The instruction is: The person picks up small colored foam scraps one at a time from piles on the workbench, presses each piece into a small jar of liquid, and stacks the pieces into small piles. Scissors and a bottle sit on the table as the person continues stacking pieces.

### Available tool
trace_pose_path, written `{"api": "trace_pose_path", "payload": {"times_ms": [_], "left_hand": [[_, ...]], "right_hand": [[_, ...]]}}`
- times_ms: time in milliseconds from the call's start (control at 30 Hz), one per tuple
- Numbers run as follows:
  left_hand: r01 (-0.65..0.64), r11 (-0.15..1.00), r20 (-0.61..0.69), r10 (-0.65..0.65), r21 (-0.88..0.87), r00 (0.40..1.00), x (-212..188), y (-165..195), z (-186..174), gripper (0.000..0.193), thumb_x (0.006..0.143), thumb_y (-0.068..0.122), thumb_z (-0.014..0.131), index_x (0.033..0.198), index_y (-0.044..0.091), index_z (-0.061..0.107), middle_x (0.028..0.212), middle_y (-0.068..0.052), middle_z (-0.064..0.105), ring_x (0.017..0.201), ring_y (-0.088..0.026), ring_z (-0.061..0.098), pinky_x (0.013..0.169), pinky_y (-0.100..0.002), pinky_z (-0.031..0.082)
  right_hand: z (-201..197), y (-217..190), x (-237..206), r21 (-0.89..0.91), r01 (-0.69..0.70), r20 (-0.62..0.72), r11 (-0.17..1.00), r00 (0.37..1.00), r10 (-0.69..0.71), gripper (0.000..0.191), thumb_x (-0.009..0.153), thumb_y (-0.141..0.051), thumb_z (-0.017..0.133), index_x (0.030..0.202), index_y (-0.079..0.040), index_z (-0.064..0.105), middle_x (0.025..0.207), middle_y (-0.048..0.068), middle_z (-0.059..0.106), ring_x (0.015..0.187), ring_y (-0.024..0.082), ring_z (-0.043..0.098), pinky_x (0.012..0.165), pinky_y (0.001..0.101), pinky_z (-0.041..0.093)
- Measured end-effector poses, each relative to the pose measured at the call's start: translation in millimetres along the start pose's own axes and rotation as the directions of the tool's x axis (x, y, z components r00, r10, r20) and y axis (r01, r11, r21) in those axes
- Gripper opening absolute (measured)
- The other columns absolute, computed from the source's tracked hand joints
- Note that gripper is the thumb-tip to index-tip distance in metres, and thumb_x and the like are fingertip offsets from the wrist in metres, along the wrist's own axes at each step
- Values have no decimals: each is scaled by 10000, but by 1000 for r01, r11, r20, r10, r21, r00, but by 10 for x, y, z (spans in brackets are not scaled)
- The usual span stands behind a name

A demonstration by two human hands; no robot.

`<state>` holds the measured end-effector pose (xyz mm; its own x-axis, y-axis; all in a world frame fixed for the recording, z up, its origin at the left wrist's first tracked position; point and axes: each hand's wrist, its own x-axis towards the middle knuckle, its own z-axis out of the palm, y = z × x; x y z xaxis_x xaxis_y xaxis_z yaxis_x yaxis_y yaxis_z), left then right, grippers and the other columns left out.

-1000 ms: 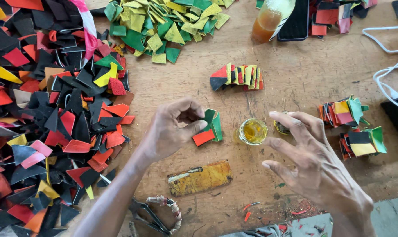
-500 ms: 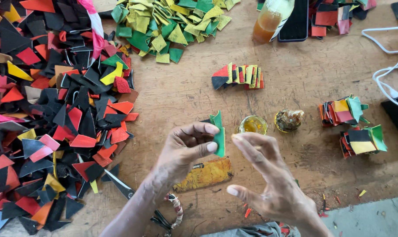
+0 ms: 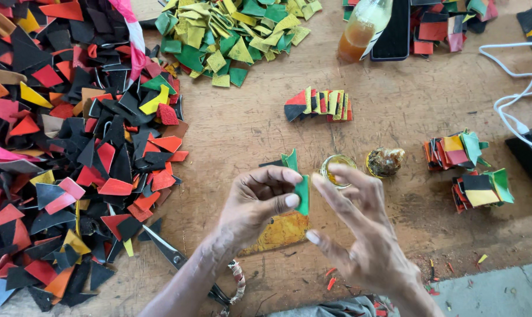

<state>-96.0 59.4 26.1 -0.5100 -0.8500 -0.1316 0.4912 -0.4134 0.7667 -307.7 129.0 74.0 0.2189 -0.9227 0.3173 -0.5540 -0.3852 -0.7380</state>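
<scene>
Head view. Left hand: thumb and fingers pinched on green cut piece, raised above wooden table. Right hand: fingers spread, empty, just beside piece. Small open jar behind hands. Done, by judgement: assembled multicolour stacks. Left: large black-red scrap heap, green-yellow heap. Scissors near left forearm.

A craft workshop — a worn, stained wooden surface heaped with cut scraps in black, red and yellow, a green pile, and small sorted stacks. Scissors, a little glue pot and trimmings lie about — handwork with leather-like pieces.
</scene>
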Motion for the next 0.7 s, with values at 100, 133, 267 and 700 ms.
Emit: {"api": "trace_pose_path", "payload": {"times_ms": [100, 133, 267, 700], "left_hand": [[-16, 1000, -4, 16, -16, 1000, 9, -23, 37, 274, 883, -46, 773, 1147, -12, 709, 1068, -92, 746, 968, -154, 720, 901, -332, 610], [-33, 999, -17, 32, -37, 999, 11, -23, 38, 268, 883, -43, 770, 1141, -10, 709, 1071, -94, 748, 969, -157, 723, 904, -337, 613], [-78, 997, -124, 75, -18, 989, 48, 28, -33, 289, 861, -47, 778, 1141, -8, 719, 1051, -104, 754, 965, -156, 719, 894, -327, 613], [-82, 997, -29, 83, 8, 996, -7, -20, 40, 259, 905, -50, 760, 1156, -26, 702, 1095, -105, 747, 1008, -166, 716, 937, -341, 603]], "right_hand": [[34, 41, 62, -53, 44, 42, 998, 998, -42, 847, 801, -280, 793, 1539, -120, 409, 1552, 173, 336, 1361, 360, 390, 1054, 458, 439], [52, 43, 59, -82, 62, 41, 995, 997, -58, 827, 819, -288, 789, 1538, -136, 410, 1551, 174, 338, 1334, 343, 401, 1059, 459, 441], [131, -63, -127, -201, 167, 21, 965, 986, -166, 753, 829, -302, 771, 1499, -260, 432, 1520, 130, 378, 1296, 322, 423, 1078, 462, 448], [155, 6, 152, -36, 17, 80, 999, 997, -14, 1001, 777, -237, 830, 1598, -147, 264, 1553, 197, 310, 1415, 377, 339, 1119, 498, 382]]}}
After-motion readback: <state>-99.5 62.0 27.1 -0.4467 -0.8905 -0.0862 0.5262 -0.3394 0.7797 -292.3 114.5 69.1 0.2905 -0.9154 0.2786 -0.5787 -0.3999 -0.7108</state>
